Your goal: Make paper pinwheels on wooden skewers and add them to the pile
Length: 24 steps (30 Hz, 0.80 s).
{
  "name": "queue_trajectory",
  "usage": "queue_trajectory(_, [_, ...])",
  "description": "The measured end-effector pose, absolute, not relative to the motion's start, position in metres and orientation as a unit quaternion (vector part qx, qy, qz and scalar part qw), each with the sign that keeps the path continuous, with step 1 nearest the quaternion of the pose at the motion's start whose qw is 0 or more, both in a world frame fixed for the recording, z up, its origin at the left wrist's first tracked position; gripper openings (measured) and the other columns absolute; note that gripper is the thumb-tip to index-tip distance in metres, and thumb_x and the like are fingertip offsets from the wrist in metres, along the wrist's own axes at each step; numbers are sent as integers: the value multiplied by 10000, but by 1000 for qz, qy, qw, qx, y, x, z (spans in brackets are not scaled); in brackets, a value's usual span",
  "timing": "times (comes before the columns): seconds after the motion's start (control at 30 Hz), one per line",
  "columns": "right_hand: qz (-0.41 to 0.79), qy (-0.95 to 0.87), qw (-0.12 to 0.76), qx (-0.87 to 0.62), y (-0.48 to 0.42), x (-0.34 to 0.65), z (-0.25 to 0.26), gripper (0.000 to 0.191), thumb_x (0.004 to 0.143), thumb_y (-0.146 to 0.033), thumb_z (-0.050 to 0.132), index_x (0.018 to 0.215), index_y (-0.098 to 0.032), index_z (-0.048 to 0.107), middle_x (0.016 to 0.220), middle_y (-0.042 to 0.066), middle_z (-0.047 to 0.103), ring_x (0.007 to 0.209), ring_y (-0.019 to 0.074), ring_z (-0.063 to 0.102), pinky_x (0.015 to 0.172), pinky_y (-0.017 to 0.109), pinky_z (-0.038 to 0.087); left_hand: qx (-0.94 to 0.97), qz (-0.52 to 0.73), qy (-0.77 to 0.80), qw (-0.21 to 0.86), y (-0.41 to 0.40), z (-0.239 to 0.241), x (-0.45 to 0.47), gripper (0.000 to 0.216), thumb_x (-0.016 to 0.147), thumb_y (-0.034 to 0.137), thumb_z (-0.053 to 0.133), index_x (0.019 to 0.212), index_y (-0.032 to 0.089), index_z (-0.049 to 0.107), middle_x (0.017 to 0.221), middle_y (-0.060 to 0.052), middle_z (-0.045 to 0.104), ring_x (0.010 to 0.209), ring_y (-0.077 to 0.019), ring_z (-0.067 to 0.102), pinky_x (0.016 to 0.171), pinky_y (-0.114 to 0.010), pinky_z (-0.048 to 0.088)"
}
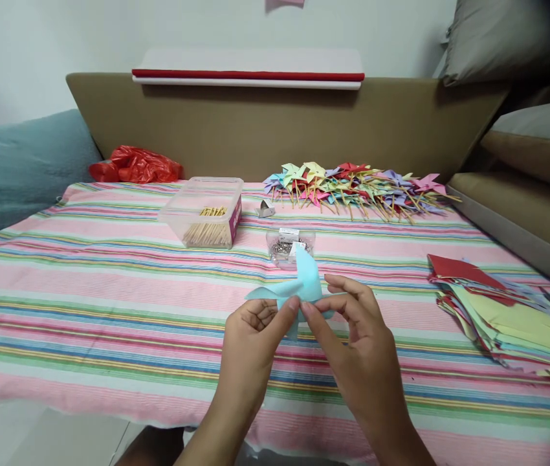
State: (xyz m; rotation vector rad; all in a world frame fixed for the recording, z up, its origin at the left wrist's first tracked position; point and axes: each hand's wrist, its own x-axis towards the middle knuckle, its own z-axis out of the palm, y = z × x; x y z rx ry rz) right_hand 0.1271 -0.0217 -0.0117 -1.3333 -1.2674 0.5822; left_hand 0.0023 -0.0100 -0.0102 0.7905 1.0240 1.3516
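A light blue paper pinwheel [308, 277] is held up over the striped cloth, its blades folded in toward the middle. My left hand [254, 327] grips it from the left, thumb pressed near the centre and fingers curled behind. From the right, my right hand [360, 330] pinches the pinwheel between thumb and index finger, the other fingers loosely bent. Both thumb tips nearly meet at its lower middle. No stick shows on this pinwheel. Just beyond it sits a small clear container [277, 249] of metal pins with white labels.
A clear plastic box [173, 217] of wooden sticks stands back left, near a red plastic bag [146, 166]. Finished pinwheels on sticks [352, 188] lie heaped at the back right. Coloured paper sheets [512, 317] are stacked at right. Striped cloth [110, 278] covers the surface.
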Motion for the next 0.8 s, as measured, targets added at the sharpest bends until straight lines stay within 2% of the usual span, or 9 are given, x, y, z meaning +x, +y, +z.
queue_trajectory(0.23, [263, -553, 574, -544, -24, 126, -12, 75, 863, -350, 670, 840, -281, 688, 1215, 50, 547, 1262, 280, 506, 1014, 519, 445, 319, 588, 443, 597, -9, -12, 2, 264, 740, 325, 852, 723, 143, 660, 707, 3, 628, 714, -119, 559, 673, -227, 455])
queue_trajectory(0.43, [278, -536, 580, -546, -23, 126, -15, 97, 849, -352, 688, 798, -271, 672, 1184, 46, 548, 1253, 284, 510, 997, 523, 456, 325, 590, 447, 589, -10, -9, 2, 273, 741, 315, 851, 674, 146, 647, 678, 21, 615, 667, -92, 537, 645, -198, 447])
queue_trajectory(0.63, [286, -524, 585, -549, -22, 126, -15, 103, 842, -348, 696, 785, -265, 671, 1179, 46, 552, 1228, 285, 534, 952, 494, 483, 354, 588, 431, 585, -11, -4, 2, 315, 758, 274, 838, 574, 157, 610, 562, 65, 495, 568, -60, 438, 569, -163, 402])
queue_trajectory(0.8, [287, -516, 584, -557, -25, 126, -13, 133, 845, -369, 694, 784, -253, 671, 1212, 57, 548, 1193, 296, 563, 916, 481, 497, 339, 593, 424, 595, -12, -4, 2, 277, 757, 269, 842, 598, 157, 643, 586, 58, 552, 596, -62, 488, 598, -157, 426])
